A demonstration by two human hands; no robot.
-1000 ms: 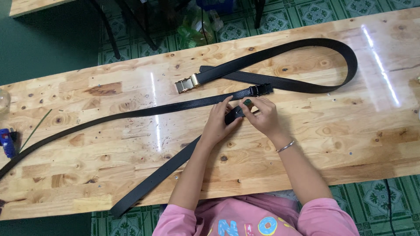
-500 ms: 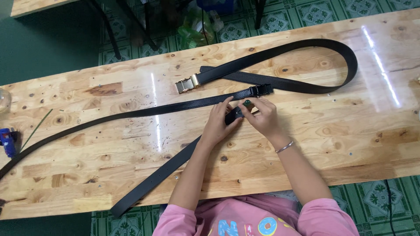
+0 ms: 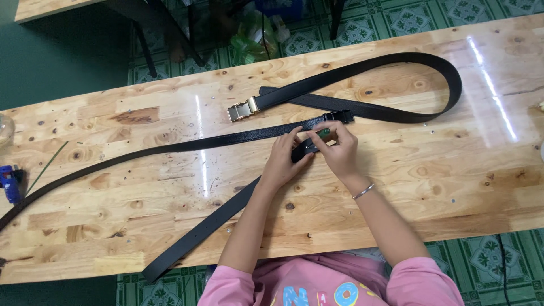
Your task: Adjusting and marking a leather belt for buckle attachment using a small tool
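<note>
- Setting: a long varnished pine table [image 3: 396,187] with knots and glare streaks, standing on a green patterned tile floor [image 3: 481,11]
- Head view, hands: both meet at mid-table over the end of a black belt strap [image 3: 215,218]. The left hand [image 3: 281,160] is closed down on the strap end, fingers curled and pinching it against the table. The right hand [image 3: 340,150] pinches a small dark buckle piece [image 3: 323,134] between thumb and fingertips, touching the same strap end; a thin bracelet sits on that wrist
- Head view, worked item: the strap runs from the hands diagonally toward the near left edge, its tail overhanging the table
- Head view, other items: a second black belt [image 3: 141,154] lies along the table from the far left to a black buckle just beyond the hands. A third belt with a gold buckle [image 3: 242,109] loops round toward the far right. A blue tool [image 3: 9,182] rests at the left edge
- Judgement, step in hand: fitting the buckle piece onto the strap end appears under way, not finished
- Judgement, next move: calls for the strap end held flat and square while the piece is seated, with firm fingertip pressure and no twist
</note>
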